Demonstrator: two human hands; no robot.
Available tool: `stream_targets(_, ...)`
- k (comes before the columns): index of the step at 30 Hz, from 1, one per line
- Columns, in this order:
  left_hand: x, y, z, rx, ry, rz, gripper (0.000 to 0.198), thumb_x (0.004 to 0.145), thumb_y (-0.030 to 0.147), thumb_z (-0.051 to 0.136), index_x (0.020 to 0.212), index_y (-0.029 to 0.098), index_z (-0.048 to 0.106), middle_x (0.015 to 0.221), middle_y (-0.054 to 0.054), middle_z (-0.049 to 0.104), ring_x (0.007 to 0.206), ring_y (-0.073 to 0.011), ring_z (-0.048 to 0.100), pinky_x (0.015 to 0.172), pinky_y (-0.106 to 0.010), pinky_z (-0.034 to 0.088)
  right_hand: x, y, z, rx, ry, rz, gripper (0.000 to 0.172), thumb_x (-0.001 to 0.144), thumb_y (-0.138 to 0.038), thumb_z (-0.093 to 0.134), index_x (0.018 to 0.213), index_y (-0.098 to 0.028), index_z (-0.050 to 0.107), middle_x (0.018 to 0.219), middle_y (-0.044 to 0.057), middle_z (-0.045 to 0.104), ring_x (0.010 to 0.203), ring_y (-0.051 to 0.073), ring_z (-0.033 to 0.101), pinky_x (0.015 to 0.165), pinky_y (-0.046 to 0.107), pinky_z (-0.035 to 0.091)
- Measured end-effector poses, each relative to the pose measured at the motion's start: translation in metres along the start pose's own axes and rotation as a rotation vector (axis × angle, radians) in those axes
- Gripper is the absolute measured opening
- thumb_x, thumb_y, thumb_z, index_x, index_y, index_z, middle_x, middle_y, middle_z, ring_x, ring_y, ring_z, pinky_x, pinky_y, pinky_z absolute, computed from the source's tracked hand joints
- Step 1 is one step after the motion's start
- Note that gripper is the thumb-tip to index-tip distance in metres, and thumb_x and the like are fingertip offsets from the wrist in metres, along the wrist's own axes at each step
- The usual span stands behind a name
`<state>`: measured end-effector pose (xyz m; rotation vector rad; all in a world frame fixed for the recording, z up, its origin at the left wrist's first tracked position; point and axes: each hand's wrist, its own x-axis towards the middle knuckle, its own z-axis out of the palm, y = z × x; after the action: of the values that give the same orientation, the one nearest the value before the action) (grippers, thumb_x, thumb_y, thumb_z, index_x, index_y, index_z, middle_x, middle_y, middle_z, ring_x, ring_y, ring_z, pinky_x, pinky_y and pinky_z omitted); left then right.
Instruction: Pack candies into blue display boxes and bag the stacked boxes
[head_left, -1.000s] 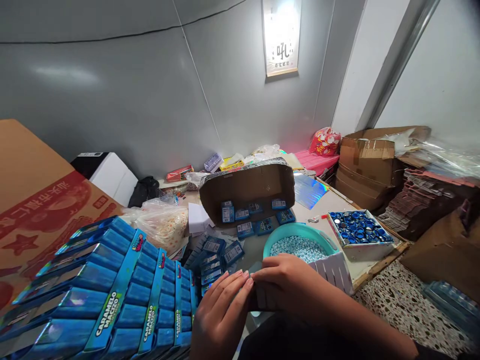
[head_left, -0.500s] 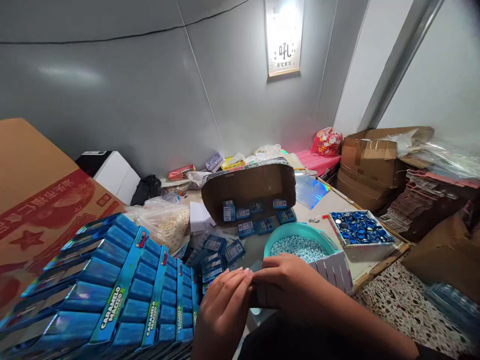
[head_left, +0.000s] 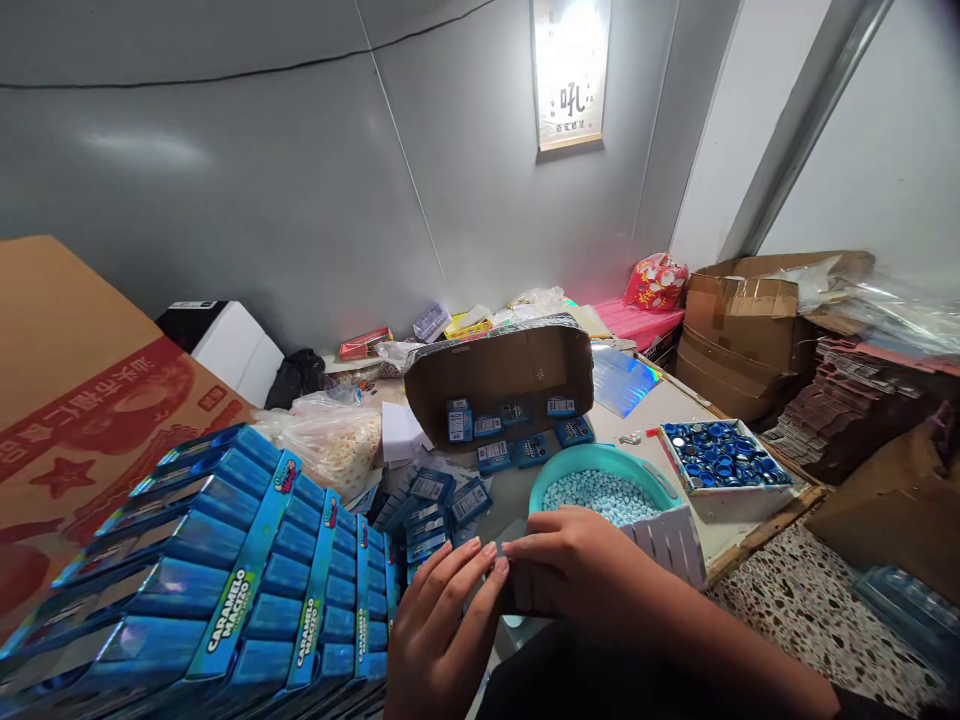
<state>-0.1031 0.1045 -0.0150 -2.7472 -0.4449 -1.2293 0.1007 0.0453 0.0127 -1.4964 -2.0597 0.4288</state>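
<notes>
My left hand [head_left: 446,625] is low in the middle, its fingers stretched forward with small gaps between them and its thumb out of sight. Their tips nearly meet the fingers of my right hand [head_left: 574,555], which curl down over a small greyish piece that I cannot make out, mostly hidden beneath the hand. Just beyond, a turquoise basin [head_left: 664,480] holds many pale blue candies [head_left: 596,490]. A white slotted divider [head_left: 671,540] leans at the basin's near right side. Several small blue boxes [head_left: 429,520] lie beyond my left hand.
Stacked blue display packs [head_left: 277,560] printed "CARAMELO MACIZO" fill the left, before a large cardboard carton [head_left: 97,370]. An open brown box [head_left: 499,370] with small blue boxes stands behind. At right are a tray [head_left: 731,489] of blue caps and flattened cardboard [head_left: 832,395].
My left hand's fingers have straightened and spread a little, lifting slightly off the spot between the hands. My right hand stays in nearly the same place.
</notes>
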Motion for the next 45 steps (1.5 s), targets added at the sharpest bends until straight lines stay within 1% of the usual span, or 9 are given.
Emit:
stream_targets(12,0.002,0.007,-0.001,-0.101,0.004,-0.013,0.020,0.094,0.007,0.053,0.099,0.017,0.069,0.098,-0.002,0.078,0.106,-0.0133,0.067,0.109,-0.031,0.045,-0.004,0.015,0.010,0.090,0.041,0.117,0.026,0.095,-0.016,0.051,0.098,-0.021,0.076,0.080,0.004,0.068,0.068,0.016,0.058,0.062,0.027,0.039)
stream_targets(19,-0.011,0.011,0.004,-0.423,0.182,-0.333,0.006,0.092,0.018,0.060,0.093,0.024,0.064,0.080,0.001,0.076,0.078,-0.0114,0.072,0.084,-0.026,0.059,-0.010,0.074,0.008,0.443,0.088,0.334,0.031,0.092,-0.040,0.052,0.101,-0.022,0.076,0.100,0.010,0.076,0.092,0.026,0.070,0.082,0.034,0.054)
stream_targets(22,-0.010,0.012,-0.018,-0.535,0.256,-0.692,0.010,0.090,0.031,0.065,0.084,0.023,0.068,0.077,-0.001,0.075,0.077,-0.0149,0.073,0.076,-0.025,0.060,-0.017,0.126,0.022,0.449,0.079,0.454,0.032,0.084,-0.042,0.056,0.098,-0.023,0.077,0.104,0.012,0.078,0.097,0.031,0.071,0.086,0.039,0.055)
stream_targets(26,-0.004,0.003,-0.070,-0.513,0.416,-1.253,0.036,0.072,0.054,0.078,0.074,0.019,0.071,0.076,-0.005,0.075,0.072,-0.0175,0.071,0.065,-0.022,0.057,-0.039,0.203,0.063,0.208,-0.039,0.613,0.028,0.075,-0.029,0.056,0.088,-0.019,0.079,0.101,0.015,0.078,0.097,0.033,0.072,0.086,0.039,0.055)
stream_targets(30,0.009,-0.023,-0.131,-0.490,0.474,-1.357,0.045,0.055,0.055,0.088,0.071,0.018,0.070,0.065,0.000,0.070,0.062,-0.0143,0.066,0.058,-0.019,0.055,-0.037,0.231,0.088,-0.137,-0.054,0.729,0.042,0.072,-0.013,0.055,0.108,-0.016,0.076,0.108,0.020,0.075,0.102,0.035,0.071,0.088,0.041,0.054)
stream_targets(33,0.030,-0.043,-0.170,-0.505,0.441,-1.391,0.050,0.046,0.054,0.092,0.072,0.017,0.069,0.069,-0.001,0.072,0.066,-0.0159,0.069,0.061,-0.021,0.058,0.010,0.185,0.073,-0.116,0.134,0.525,0.049,0.082,-0.015,0.049,0.128,-0.015,0.066,0.115,0.022,0.071,0.106,0.035,0.069,0.093,0.045,0.052)
stream_targets(39,0.075,-0.093,-0.205,-0.622,0.473,-1.410,0.053,0.039,0.040,0.097,0.075,0.015,0.068,0.069,0.000,0.073,0.063,-0.0159,0.072,0.060,-0.021,0.060,0.146,-0.014,0.015,0.721,0.053,-0.088,0.052,0.095,-0.046,0.052,0.139,-0.019,0.051,0.120,0.012,0.068,0.106,0.023,0.065,0.092,0.041,0.052)
stream_targets(42,0.083,-0.121,-0.205,-0.692,0.430,-1.422,0.041,0.050,0.027,0.094,0.078,0.014,0.068,0.069,-0.001,0.073,0.065,-0.0141,0.072,0.062,-0.020,0.060,0.193,-0.085,0.019,0.988,0.025,-0.163,0.062,0.090,-0.053,0.060,0.141,-0.021,0.048,0.120,0.010,0.065,0.098,0.020,0.066,0.084,0.034,0.053)
stream_targets(45,0.084,-0.144,-0.205,-0.694,0.361,-1.405,0.029,0.062,0.022,0.088,0.080,0.014,0.068,0.069,-0.002,0.073,0.065,-0.0125,0.072,0.065,-0.020,0.060,0.227,-0.119,0.041,1.141,0.128,-0.084,0.065,0.080,-0.057,0.071,0.131,-0.020,0.056,0.102,0.006,0.067,0.085,0.018,0.066,0.072,0.029,0.052)
